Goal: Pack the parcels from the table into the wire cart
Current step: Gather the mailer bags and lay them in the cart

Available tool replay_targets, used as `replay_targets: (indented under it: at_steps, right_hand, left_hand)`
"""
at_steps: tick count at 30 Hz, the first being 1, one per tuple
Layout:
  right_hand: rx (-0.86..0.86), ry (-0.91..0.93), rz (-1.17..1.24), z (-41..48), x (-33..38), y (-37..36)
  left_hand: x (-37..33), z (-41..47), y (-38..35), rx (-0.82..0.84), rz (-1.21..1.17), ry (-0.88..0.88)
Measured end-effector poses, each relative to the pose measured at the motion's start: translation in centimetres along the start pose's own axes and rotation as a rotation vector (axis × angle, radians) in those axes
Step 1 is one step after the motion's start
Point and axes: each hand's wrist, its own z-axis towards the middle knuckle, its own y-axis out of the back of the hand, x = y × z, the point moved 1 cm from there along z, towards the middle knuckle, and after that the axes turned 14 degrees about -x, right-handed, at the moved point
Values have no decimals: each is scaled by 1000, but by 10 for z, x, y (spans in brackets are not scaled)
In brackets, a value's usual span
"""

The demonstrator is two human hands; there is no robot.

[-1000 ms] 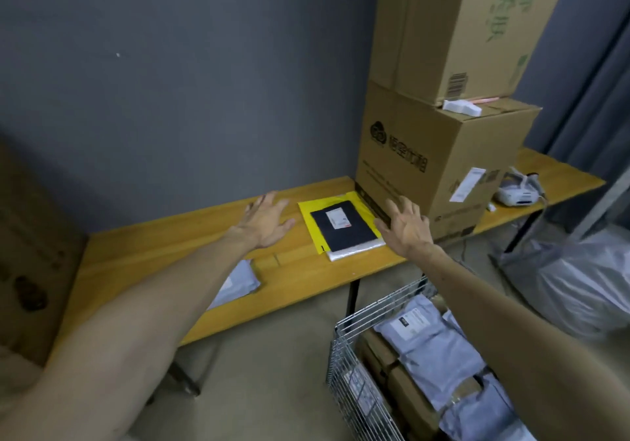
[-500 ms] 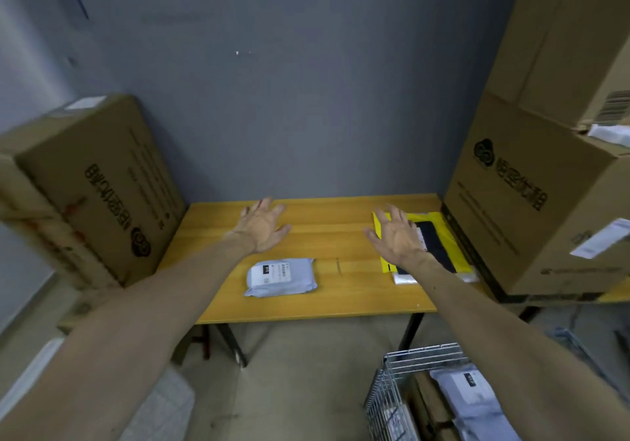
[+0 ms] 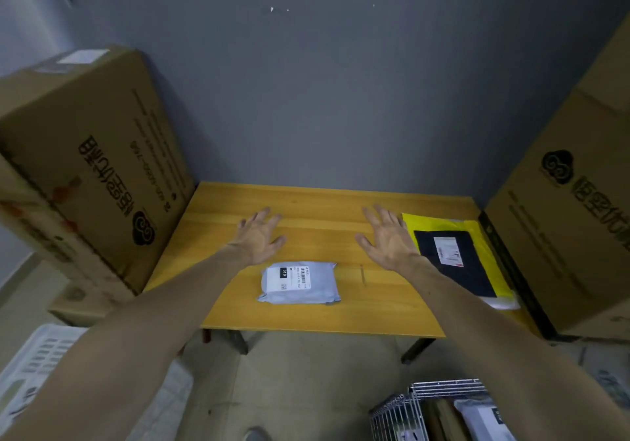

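A small grey parcel (image 3: 300, 283) with a white label lies near the front middle of the wooden table (image 3: 327, 198). My left hand (image 3: 259, 236) hovers just beyond its left corner, fingers spread, holding nothing. My right hand (image 3: 387, 237) is spread open to the parcel's right. A black parcel (image 3: 456, 263) with a white label rests on a yellow envelope (image 3: 443, 224) at the table's right end, beside my right hand. The wire cart (image 3: 402, 413) shows at the bottom right with a grey parcel (image 3: 484, 418) inside.
A large cardboard box (image 3: 88, 168) leans at the table's left end. Another big box (image 3: 572, 208) stands on the right end. A white slatted crate (image 3: 37, 358) sits on the floor at the lower left. A grey wall backs the table.
The view has swung left and moved closer to the table. The grey parcel now lies between my hands, and the cart has slid to the bottom right edge. Both hands stay open.
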Motion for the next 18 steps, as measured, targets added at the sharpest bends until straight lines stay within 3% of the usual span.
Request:
replay_targets:
  at_steps: [9,18]
  right_hand:
    - [124,3,-3,43,39,-65]
    - [236,154,73,72,55,-141]
  left_hand:
    - [74,44,-47,71,-85,33]
    - [105,50,-90,61,-145,127]
